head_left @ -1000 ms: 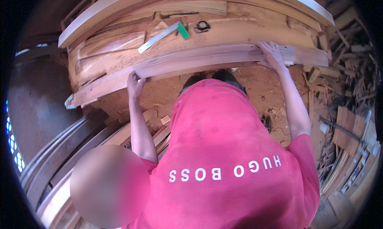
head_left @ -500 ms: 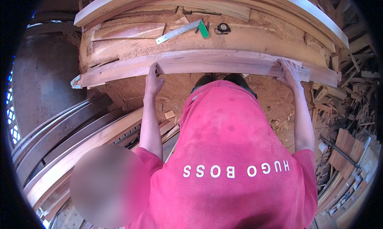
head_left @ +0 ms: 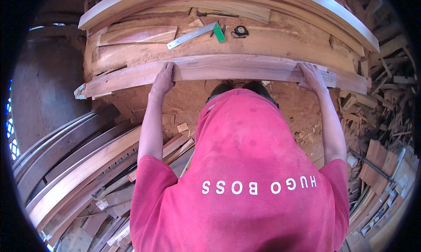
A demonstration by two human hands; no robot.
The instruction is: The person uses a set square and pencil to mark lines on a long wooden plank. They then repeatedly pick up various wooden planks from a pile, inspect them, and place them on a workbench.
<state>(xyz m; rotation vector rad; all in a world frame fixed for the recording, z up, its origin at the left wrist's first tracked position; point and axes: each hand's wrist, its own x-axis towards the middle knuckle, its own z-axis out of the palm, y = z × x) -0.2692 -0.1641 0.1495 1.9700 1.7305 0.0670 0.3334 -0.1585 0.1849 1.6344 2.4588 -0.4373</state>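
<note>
Head view: long plank (head_left: 228, 70) under left hand (head_left: 163, 78), right hand (head_left: 312, 75).

A long plank (head_left: 228, 70) lies crosswise along the near edge of the bench (head_left: 285, 39). The left hand (head_left: 163, 78) rests on the plank left of its middle, the right hand (head_left: 312, 75) on it toward the right end, the two well apart. Behind the plank, on the bench top, a try square (head_left: 195, 34) lies slanted near the middle, with a tape measure (head_left: 240, 31) just to its right. A flat offcut (head_left: 138, 35) lies to the left of the square. Further boards (head_left: 228, 6) lie along the far side. Below the bench on the left, planks (head_left: 79, 164) are stacked on the floor; on the right lies what seems a heap of scraps (head_left: 386, 107).
</note>
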